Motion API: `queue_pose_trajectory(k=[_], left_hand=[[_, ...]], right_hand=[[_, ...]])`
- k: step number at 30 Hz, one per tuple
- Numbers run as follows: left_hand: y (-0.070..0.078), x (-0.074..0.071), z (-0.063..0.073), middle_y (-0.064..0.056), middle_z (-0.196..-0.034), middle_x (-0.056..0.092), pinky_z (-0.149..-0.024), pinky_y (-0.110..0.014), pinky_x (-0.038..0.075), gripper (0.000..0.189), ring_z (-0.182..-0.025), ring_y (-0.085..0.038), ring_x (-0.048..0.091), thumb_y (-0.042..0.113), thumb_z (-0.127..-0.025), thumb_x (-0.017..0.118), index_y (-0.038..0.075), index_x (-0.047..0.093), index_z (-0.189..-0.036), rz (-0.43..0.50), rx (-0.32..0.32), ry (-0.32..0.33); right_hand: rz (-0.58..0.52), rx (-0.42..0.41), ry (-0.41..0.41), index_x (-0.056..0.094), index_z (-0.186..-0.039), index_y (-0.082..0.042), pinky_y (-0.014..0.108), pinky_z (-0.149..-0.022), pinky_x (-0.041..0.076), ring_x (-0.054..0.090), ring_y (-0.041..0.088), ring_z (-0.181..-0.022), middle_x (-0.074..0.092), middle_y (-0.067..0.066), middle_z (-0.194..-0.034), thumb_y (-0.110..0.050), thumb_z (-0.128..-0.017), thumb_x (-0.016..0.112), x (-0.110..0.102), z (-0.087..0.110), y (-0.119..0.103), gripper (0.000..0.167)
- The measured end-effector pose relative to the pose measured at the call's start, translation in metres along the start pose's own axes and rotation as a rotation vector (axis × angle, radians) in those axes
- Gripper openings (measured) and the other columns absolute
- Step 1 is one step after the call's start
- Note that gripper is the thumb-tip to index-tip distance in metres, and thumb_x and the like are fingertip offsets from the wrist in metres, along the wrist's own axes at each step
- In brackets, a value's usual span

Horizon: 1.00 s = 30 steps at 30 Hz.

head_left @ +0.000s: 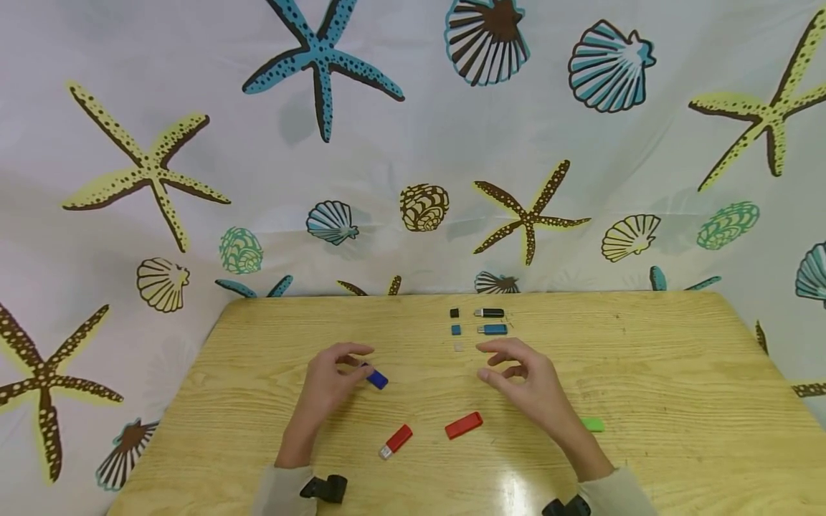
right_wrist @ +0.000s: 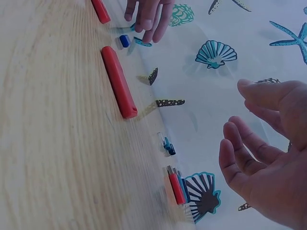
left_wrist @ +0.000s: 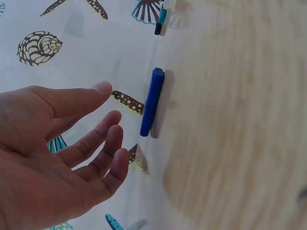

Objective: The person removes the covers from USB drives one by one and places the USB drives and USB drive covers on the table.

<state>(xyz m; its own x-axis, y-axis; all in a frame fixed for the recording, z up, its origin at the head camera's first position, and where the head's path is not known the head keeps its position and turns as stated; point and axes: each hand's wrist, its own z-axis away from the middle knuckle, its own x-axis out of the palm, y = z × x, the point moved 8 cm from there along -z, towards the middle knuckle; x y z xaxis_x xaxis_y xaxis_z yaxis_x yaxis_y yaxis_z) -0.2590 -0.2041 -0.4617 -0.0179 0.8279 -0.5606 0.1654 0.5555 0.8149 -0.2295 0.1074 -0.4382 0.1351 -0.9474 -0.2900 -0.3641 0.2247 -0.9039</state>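
Observation:
My left hand (head_left: 330, 378) is raised over the table, fingers loosely bent and holding nothing. Beneath its fingertips in the head view lies a dark blue USB stick or cap (head_left: 376, 378); a gap separates them in the left wrist view, where the blue piece (left_wrist: 152, 101) lies flat. My right hand (head_left: 525, 373) hovers with relaxed, curved fingers and an empty grasp. Near it are a blue USB flash drive (head_left: 495, 330), a black one (head_left: 492, 313) and a red one (right_wrist: 176, 188), which the hand hides in the head view.
A black cap (head_left: 454, 312), a blue cap (head_left: 456, 330) and a pale cap (head_left: 458, 347) form a column beside the drives. A red flash drive (head_left: 396, 441) and a red cap (head_left: 464, 426) lie nearer. Something green (head_left: 592, 424) shows past my right forearm. A patterned curtain (head_left: 387, 158) hangs behind.

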Motion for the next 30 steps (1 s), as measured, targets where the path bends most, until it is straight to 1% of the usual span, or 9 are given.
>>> queue_pose_trajectory(k=[4, 7, 10, 17, 23, 26, 30], left_hand=[[-0.008, -0.001, 0.002, -0.017, -0.117, 0.069, -0.082, -0.037, 0.055, 0.028, -0.105, -0.035, 0.065, -0.002, -0.089, 0.078, 0.0, 0.075, -0.117, -0.005, -0.032, -0.014], [-0.01, 0.001, 0.003, -0.018, -0.112, 0.069, -0.082, -0.039, 0.054, 0.029, -0.101, -0.033, 0.065, -0.001, -0.088, 0.079, 0.001, 0.075, -0.116, -0.02, -0.038, -0.03], [-0.012, 0.001, 0.004, -0.017, -0.107, 0.07, -0.082, -0.041, 0.052, 0.03, -0.099, -0.032, 0.065, -0.003, -0.086, 0.079, 0.001, 0.075, -0.115, -0.048, -0.03, -0.039], [-0.015, 0.003, 0.005, -0.015, -0.11, 0.068, -0.083, -0.043, 0.05, 0.029, -0.1, -0.032, 0.062, -0.006, -0.085, 0.078, 0.001, 0.076, -0.114, -0.092, -0.031, -0.057], [-0.013, 0.005, 0.006, -0.014, -0.105, 0.068, -0.081, -0.04, 0.05, 0.026, -0.094, -0.029, 0.061, -0.008, -0.085, 0.077, 0.0, 0.077, -0.11, -0.12, -0.017, -0.061], [-0.014, 0.006, 0.005, -0.013, -0.103, 0.069, -0.083, -0.044, 0.052, 0.024, -0.095, -0.029, 0.063, -0.009, -0.084, 0.078, 0.001, 0.077, -0.106, -0.137, -0.008, -0.065], [-0.015, 0.008, 0.004, -0.01, -0.101, 0.07, -0.087, -0.049, 0.054, 0.02, -0.097, -0.03, 0.065, -0.008, -0.084, 0.079, 0.003, 0.078, -0.1, -0.146, -0.017, -0.071]], right_hand=[[-0.013, -0.005, -0.012, 0.072, -0.125, -0.011, 0.033, -0.08, 0.059, 0.064, 0.034, -0.105, 0.068, 0.006, -0.126, -0.013, -0.092, 0.079, 0.005, 0.002, -0.002, 0.034], [-0.014, 0.009, -0.019, 0.072, -0.125, -0.012, 0.032, -0.081, 0.059, 0.065, 0.03, -0.105, 0.068, 0.005, -0.126, -0.014, -0.092, 0.08, 0.009, 0.003, -0.003, 0.034], [-0.018, 0.023, -0.025, 0.072, -0.126, -0.013, 0.033, -0.082, 0.059, 0.065, 0.027, -0.105, 0.068, 0.005, -0.126, -0.014, -0.091, 0.08, 0.013, 0.005, -0.003, 0.035], [-0.052, 0.02, -0.056, 0.072, -0.127, -0.018, 0.034, -0.082, 0.059, 0.064, 0.038, -0.106, 0.068, 0.01, -0.127, -0.014, -0.091, 0.08, 0.025, 0.005, -0.004, 0.037], [-0.045, -0.003, -0.081, 0.071, -0.126, -0.018, 0.034, -0.082, 0.059, 0.065, 0.037, -0.105, 0.069, 0.004, -0.126, -0.013, -0.091, 0.081, 0.038, 0.006, -0.003, 0.037], [-0.055, -0.016, -0.09, 0.071, -0.126, -0.018, 0.035, -0.081, 0.06, 0.065, 0.038, -0.104, 0.069, 0.003, -0.125, -0.013, -0.091, 0.081, 0.044, 0.007, -0.003, 0.037], [-0.072, -0.019, -0.113, 0.071, -0.126, -0.017, 0.036, -0.081, 0.06, 0.065, 0.038, -0.104, 0.069, 0.001, -0.124, -0.014, -0.091, 0.081, 0.053, 0.008, -0.003, 0.037]])
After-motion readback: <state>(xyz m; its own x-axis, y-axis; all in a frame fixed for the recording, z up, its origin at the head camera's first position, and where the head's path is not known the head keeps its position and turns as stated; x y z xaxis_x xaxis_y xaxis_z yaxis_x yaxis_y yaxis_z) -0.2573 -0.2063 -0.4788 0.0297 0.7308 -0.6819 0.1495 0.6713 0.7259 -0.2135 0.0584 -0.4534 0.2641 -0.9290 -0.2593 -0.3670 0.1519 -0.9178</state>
